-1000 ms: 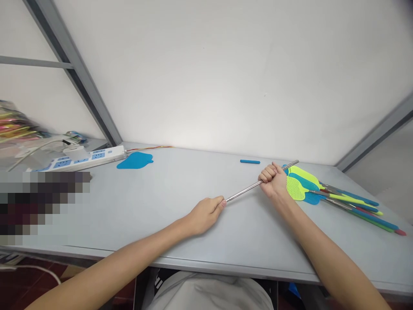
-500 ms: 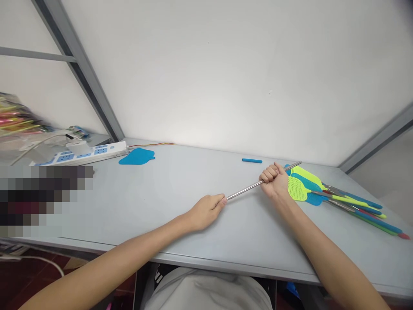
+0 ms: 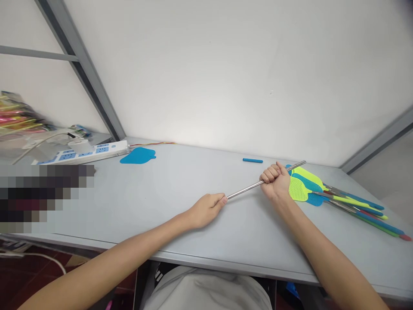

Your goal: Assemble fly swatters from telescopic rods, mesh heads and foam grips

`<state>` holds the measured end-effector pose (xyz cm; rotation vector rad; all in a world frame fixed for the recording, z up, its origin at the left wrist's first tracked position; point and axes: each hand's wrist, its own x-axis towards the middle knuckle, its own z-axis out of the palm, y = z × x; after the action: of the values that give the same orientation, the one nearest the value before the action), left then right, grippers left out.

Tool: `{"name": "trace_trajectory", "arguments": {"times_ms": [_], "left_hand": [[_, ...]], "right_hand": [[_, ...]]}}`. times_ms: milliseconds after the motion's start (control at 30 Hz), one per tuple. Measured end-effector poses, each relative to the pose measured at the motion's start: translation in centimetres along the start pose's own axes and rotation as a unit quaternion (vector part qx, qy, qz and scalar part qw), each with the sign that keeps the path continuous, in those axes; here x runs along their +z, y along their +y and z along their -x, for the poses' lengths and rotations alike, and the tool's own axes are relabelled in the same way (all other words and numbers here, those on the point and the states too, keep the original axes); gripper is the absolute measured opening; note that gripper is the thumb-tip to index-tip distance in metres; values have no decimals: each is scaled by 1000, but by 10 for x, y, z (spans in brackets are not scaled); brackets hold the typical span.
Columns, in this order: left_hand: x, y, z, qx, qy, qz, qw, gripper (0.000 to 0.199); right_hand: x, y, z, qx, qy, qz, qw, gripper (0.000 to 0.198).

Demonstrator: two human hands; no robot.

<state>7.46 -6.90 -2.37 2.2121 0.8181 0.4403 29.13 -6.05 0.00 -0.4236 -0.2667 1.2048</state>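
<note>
Between my hands a thin silver metal rod (image 3: 245,190) slants up to the right. My left hand (image 3: 208,210) is closed on its lower end. Higher up, my right hand (image 3: 275,181) is wrapped round the rod, whose far tip sticks out past the fist. Beyond that fist lies a pile of fly swatters (image 3: 306,185) with blue and yellow-green heads, partly hidden by the hand. A blue handle sleeve (image 3: 253,160) rests by the wall. Further left on the table lies a loose blue swatter head (image 3: 138,156).
A white power strip (image 3: 87,154) with plugs and cables lies at the left rear of the grey table (image 3: 180,176). Behind it are colourful packed items (image 3: 19,116). Grey metal posts (image 3: 93,86) stand at the left and right. A blurred-out patch covers the left table edge.
The rod's upper tip reaches slightly further out beyond my right fist. Both hands keep their hold in nearly the same place, and the view has shifted a little.
</note>
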Motion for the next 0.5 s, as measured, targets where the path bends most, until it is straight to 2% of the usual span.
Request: {"name": "trace_trajectory", "arguments": {"times_ms": [500], "left_hand": [[-1,-1,0,7,-6,10,1000,33]], "right_hand": [[9,2,11,-26,-3,26,999,35]]}}
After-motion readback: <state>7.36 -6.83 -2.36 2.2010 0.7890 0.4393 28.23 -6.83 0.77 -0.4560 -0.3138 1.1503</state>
